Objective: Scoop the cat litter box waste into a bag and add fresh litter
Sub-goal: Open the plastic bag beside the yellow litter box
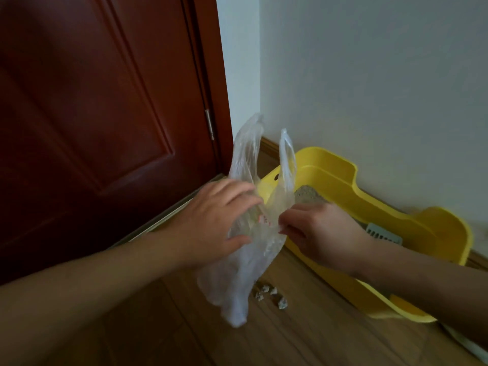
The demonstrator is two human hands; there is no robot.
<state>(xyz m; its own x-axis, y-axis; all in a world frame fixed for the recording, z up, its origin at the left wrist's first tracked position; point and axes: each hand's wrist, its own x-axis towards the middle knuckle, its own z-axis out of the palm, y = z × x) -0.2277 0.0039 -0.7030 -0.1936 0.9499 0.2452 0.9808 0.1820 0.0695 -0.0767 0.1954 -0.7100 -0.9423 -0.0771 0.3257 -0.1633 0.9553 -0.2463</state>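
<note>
A thin clear plastic bag [239,283] hangs in front of me with its two handles sticking up. My left hand [211,223] grips its left side, fingers curled over the plastic. My right hand [319,233] pinches the bag's right edge between thumb and fingers. Behind the bag a yellow litter box [412,225] lies on the floor against the white wall, with grey litter [307,194] piled at its far end. A pale slotted scoop [383,233] rests inside the box, partly hidden by my right hand.
Several small litter clumps [272,295] lie on the wooden floor [303,339] just below the bag, beside the box's near rim. A dark red door [100,114] stands shut at the left. A white wall [383,88] backs the box.
</note>
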